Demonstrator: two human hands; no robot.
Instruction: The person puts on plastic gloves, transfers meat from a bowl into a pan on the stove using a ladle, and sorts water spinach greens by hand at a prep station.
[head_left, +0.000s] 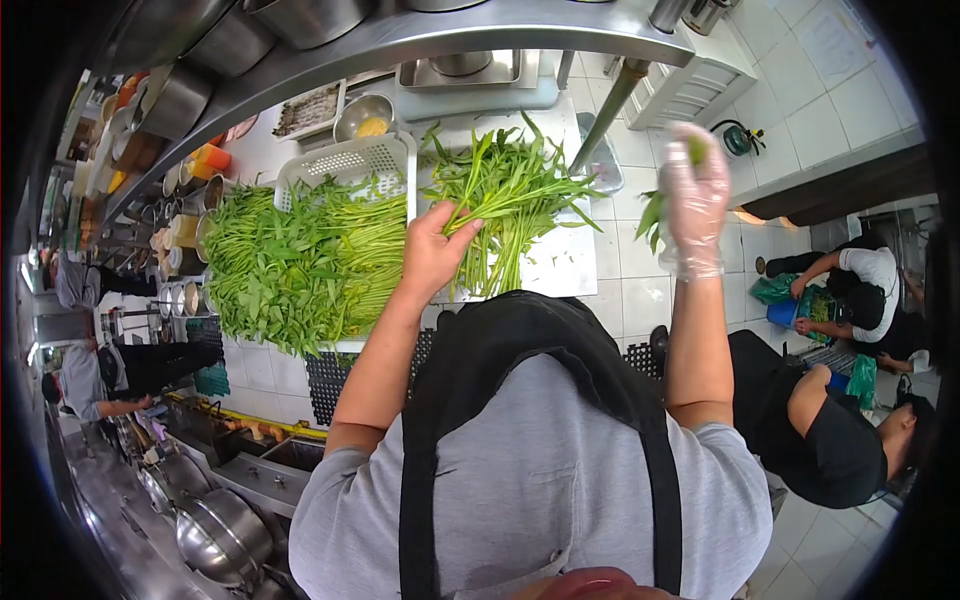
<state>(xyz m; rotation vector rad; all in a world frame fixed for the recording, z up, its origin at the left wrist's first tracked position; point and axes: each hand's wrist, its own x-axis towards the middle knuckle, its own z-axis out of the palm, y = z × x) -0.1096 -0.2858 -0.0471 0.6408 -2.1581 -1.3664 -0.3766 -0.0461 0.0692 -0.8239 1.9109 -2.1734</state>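
Observation:
My bare left hand (pixel 438 245) is closed on stems of leafy greens (pixel 500 185) at the right part of the white work surface (pixel 575 262). To its left, a large pile of long-stemmed greens (pixel 300 250) lies against a white perforated basket (pixel 350 160). My right hand (pixel 697 200), in a clear plastic glove, is raised to the right, off the surface's edge. It is closed and blurred, with green leaves (pixel 650 220) hanging beside it and a bit of green between its fingers.
A steel shelf (pixel 450 35) with pots crosses above the work surface, with a post (pixel 610 110) at its right. A metal bowl (pixel 364 117) stands behind the basket. People (pixel 850 290) are at the right, others at the left. Large pots (pixel 222 535) sit lower left.

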